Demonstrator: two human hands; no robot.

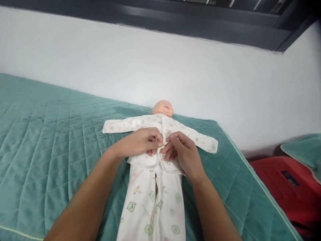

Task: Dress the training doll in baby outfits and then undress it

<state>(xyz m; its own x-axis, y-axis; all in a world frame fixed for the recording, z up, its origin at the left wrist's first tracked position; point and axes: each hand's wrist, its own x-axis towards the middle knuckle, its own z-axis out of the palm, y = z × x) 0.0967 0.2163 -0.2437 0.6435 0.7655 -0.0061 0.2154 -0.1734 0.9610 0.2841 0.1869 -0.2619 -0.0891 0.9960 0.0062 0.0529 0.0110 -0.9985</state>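
Note:
A baby doll (163, 107) lies on its back in a white printed top (150, 121) and matching trousers (147, 204). The sleeves stretch out to both sides. At the middle of the chest, my left hand (146, 142) pinches one front edge of the top between thumb and fingers. My right hand (182, 150) pinches the opposite edge, close beside the left fingertips. Below my hands, the lower front of the top parts slightly. Any fastener between my fingers is too small to make out.
A green quilted cover (62, 144) lies beneath the doll, its piped edge (250, 170) running down the right. Behind rises a white wall (125, 63) under a dark window frame (175, 16). A red plastic object (278, 180) with green cloth (306, 150) stands at the right.

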